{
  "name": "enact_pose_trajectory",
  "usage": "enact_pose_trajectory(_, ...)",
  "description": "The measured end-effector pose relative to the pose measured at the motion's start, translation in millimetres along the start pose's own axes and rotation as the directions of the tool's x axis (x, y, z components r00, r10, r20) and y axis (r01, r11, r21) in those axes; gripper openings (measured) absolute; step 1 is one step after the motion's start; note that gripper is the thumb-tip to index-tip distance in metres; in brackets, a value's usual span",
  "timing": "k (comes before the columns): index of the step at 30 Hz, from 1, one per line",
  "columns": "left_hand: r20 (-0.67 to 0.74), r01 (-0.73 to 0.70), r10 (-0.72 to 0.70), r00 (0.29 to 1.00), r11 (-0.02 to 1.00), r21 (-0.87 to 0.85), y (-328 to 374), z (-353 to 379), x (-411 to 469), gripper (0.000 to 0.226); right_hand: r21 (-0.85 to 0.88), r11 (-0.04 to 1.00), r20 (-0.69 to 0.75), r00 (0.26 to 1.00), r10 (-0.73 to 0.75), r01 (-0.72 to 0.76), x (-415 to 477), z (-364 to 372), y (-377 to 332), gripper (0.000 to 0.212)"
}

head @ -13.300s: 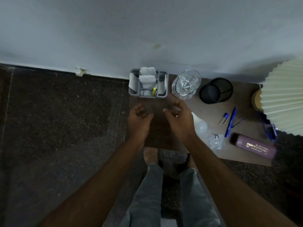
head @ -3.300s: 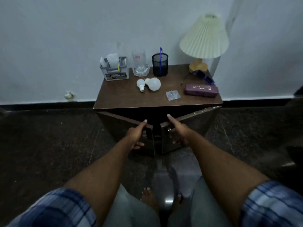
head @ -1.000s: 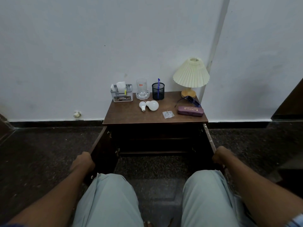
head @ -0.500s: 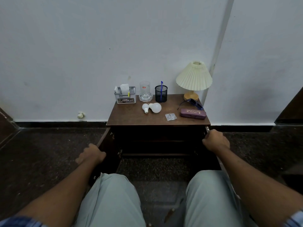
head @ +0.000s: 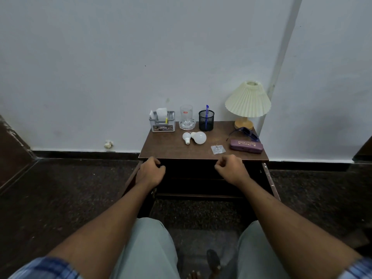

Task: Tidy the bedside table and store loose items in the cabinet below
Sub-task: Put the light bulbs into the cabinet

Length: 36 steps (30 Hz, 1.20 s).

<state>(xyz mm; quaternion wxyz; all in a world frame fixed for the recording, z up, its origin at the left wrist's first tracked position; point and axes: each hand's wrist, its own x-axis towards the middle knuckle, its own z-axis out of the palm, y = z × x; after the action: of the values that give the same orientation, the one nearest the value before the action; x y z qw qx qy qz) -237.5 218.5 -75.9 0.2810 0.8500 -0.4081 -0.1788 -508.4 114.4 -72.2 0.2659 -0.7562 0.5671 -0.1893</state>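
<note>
The brown bedside table (head: 167, 147) carries two white light bulbs (head: 196, 137), a small clear packet (head: 218, 149), a purple case (head: 246, 146) and dark sunglasses (head: 247, 132). Both doors of the cabinet (head: 198, 185) below stand wide, and its inside is dark. My left hand (head: 150, 171) and my right hand (head: 231, 168) hover in front of the opening, just under the table's front edge. Their fingers are curled and hold nothing.
Along the back stand a grey caddy (head: 162, 124), a glass mug (head: 186, 117), a black mesh cup (head: 206, 120) with a blue pen, and a cream lamp (head: 248, 101). The left door (head: 131, 178) and right door (head: 269, 178) jut out. My knees are close below.
Both hands have left the door edges and moved inward and up to the table's front edge. Earlier they pulled the two doors apart.
</note>
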Motion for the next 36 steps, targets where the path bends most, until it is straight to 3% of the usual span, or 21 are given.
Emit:
enact_pose_trajectory(3,0.002,-0.036,0.037,0.999,0.988,-0.147,10,19,9,0.013,0.074,0.997,0.011,0.999,-0.035,0.034,9,21,-13,0.014)
enact_pose_trajectory(7,0.004,-0.063,0.067,0.998,0.953,-0.295,22,42,24,0.011,0.182,0.982,-0.016,0.998,-0.053,0.055,30,48,-26,0.012)
enact_pose_trajectory(12,0.005,-0.083,0.091,0.996,0.928,-0.362,31,71,60,0.01,0.278,0.959,-0.057,0.997,-0.047,0.061,69,78,-38,0.006)
enact_pose_trajectory(19,-0.01,-0.031,0.03,0.999,0.867,-0.497,45,113,134,0.036,0.321,0.947,-0.078,0.997,-0.011,0.035,129,128,-42,0.042)
enact_pose_trajectory(23,0.023,0.006,0.01,1.0,0.782,-0.623,46,134,168,0.05,0.36,0.933,-0.175,0.984,0.044,0.022,155,154,-48,0.034)
enact_pose_trajectory(29,0.055,-0.043,0.1,0.994,0.774,-0.632,53,144,213,0.061,0.291,0.956,-0.273,0.957,0.102,-0.018,184,173,-59,0.027)
enact_pose_trajectory(36,0.008,-0.123,0.156,0.988,0.807,-0.578,60,151,223,0.043,0.165,0.984,-0.328,0.938,0.113,-0.061,197,172,-63,0.021)
